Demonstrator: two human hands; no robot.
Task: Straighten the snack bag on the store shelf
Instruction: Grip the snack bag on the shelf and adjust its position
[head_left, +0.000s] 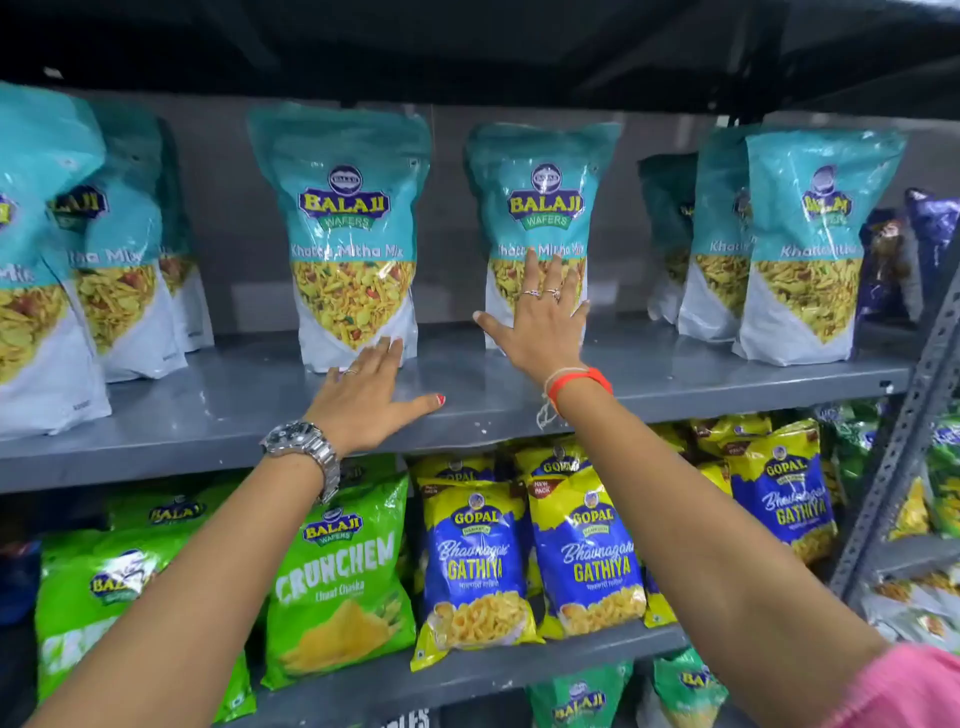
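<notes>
Two teal Balaji Khatta Mitha Mix bags stand upright in the middle of the grey upper shelf (467, 384). My right hand (537, 322) lies flat with spread fingers against the lower front of the right bag (540, 197). My left hand (371, 395), fingers apart, rests on the shelf with its fingertips touching the bottom edge of the left bag (345, 228). Neither hand grips anything.
More teal bags of the same kind stand at the far left (47, 270) and right (810, 249) of the shelf. Below hang green Crunchem bags (337, 577) and blue-yellow Gopal Gathiya bags (587, 561). A perforated metal upright (904, 452) rises at the right.
</notes>
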